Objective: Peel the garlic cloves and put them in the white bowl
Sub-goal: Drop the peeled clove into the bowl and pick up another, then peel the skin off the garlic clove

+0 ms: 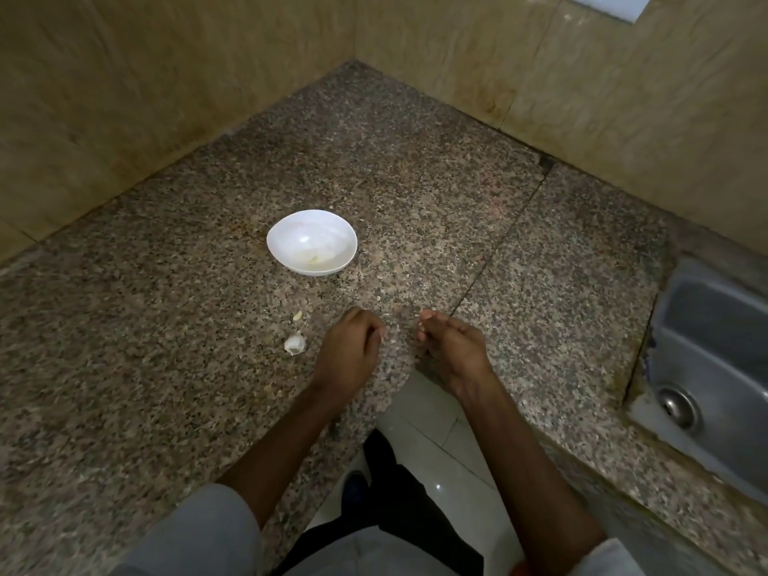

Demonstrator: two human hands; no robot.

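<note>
Head view: white bowl [311, 242] sits on the speckled bench [166, 367] w/ pale bits inside, too small to ID. Garlic bulb [295, 344] & a loose clove [297, 315] lie in front of the bowl, just beside the left hand [349, 347]. Right hand [453, 347] is near it, not touching. Both hands' fingers are curled; can't tell if either holds anything. Sink [715, 359] at far right.

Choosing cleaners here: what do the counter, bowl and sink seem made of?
Counter: speckled brown stone, probably granite, dull polish. Bowl: smooth glossy white, ceramic or plastic; unclear which. Sink: grey metal with soft sheen, likely stainless steel.
</note>
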